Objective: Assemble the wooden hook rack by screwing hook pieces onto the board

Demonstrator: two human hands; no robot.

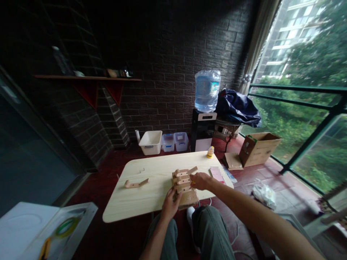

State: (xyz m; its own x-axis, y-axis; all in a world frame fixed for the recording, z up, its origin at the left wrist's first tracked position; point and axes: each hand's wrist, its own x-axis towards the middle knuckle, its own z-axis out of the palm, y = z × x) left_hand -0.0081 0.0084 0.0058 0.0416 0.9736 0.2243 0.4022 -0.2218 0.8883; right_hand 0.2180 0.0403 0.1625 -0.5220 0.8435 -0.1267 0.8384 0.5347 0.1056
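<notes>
A wooden block (188, 198) lies at the front edge of the pale table (151, 202). Across its top sit several light wooden pieces (183, 178), each with a rounded end and dark holes. My left hand (171, 203) grips the block's near left side, thumb on top. At the right ends of the pieces, my right hand (201, 180) has its fingers closed around something small with a bit of yellow showing; most of it is hidden. One similar wooden piece (135, 184) lies loose on the left of the table, with a small bent wire-like item (142, 170) behind it.
A small yellow-based bottle (210, 152) stands at the table's far right corner, near a pink sheet (217, 174). Beyond are plastic bins (151, 142), a water dispenser (203, 128) and a cardboard box (257, 150). At lower left is an open white case (78, 224).
</notes>
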